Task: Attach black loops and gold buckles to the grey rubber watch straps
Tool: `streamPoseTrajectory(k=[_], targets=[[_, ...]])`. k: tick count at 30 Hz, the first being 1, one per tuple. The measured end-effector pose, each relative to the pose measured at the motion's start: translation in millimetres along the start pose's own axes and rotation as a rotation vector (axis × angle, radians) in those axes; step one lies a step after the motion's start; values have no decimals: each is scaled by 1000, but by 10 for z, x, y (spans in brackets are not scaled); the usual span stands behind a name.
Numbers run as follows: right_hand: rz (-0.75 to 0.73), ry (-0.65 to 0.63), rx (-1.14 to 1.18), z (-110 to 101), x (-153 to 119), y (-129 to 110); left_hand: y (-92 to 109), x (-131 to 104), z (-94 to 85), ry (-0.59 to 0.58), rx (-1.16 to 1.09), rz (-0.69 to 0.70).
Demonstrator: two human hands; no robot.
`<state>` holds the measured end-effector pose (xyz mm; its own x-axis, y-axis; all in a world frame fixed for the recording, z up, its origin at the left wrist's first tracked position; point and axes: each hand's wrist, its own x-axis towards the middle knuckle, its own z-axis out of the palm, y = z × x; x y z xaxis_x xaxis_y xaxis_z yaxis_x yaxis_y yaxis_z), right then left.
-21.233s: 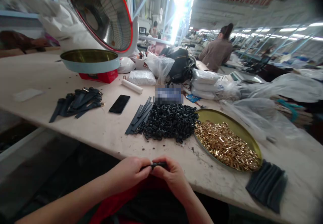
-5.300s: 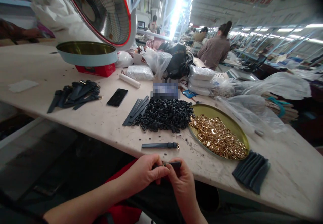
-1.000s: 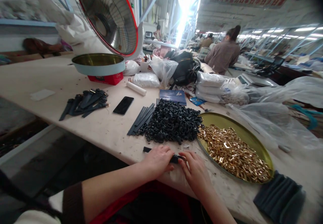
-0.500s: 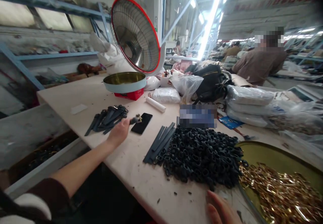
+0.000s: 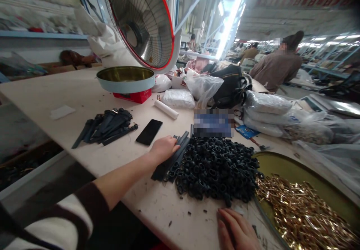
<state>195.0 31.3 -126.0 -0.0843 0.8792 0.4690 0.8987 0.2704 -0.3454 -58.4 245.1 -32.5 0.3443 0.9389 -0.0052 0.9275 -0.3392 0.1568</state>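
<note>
My left hand (image 5: 163, 149) reaches over a few flat dark straps (image 5: 182, 147), its fingertips closed on the end of one. Right beside them lies a heap of small black loops (image 5: 218, 169). Near the table's front edge rests my right hand (image 5: 237, 229), fingers stretched out and nothing visible in them. Gold-coloured metal buckles (image 5: 306, 212) fill part of a round tray (image 5: 277, 160) to its right. Farther left, a loose pile of dark straps (image 5: 108, 126), some with metal bits at the end, lies beside a black phone (image 5: 149, 132).
A red-rimmed dish heater (image 5: 143, 28) stands behind a round tin (image 5: 126, 86) set on a red box (image 5: 133, 96). A white roll (image 5: 166, 109), plastic-wrapped packs (image 5: 268, 111) and a black bag (image 5: 229, 86) lie at the back. Another person (image 5: 277, 68) is in the background.
My left hand has moved right, from beside the phone to the flat straps; the strap piece with metal on it has left its fingers. The view has shifted, and my right hand stays on the table.
</note>
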Motion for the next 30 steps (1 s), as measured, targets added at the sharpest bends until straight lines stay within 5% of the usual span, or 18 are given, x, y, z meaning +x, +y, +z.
streamPoseTrajectory(k=[5, 10, 13, 16, 18, 20, 23, 26, 30], targets=[[25, -53, 28, -86, 26, -79, 229, 217, 46, -26, -14, -136], [230, -3, 256, -223, 59, -255, 356, -211, -253, 101, -17, -18], [436, 10, 588, -389, 84, -441, 615, -760, -368, 166, -54, 208], [630, -183, 1124, -553, 118, -664, 907, -1321, -329, 177, -161, 790], [716, -256, 1386, -630, 132, -775, 1073, -1577, -245, 89, -309, 919], [773, -215, 1472, -672, 127, -834, 1199, -1701, -144, -11, -535, 828], [768, -147, 1396, -669, 87, -838, 1325, -1692, -6, -143, -940, 443], [708, -235, 1242, -641, 85, -707, 1404, -1594, 70, -415, -1186, 183], [552, -115, 406, -670, 266, -225, 1470, -1501, 74, -593, -1312, -54]])
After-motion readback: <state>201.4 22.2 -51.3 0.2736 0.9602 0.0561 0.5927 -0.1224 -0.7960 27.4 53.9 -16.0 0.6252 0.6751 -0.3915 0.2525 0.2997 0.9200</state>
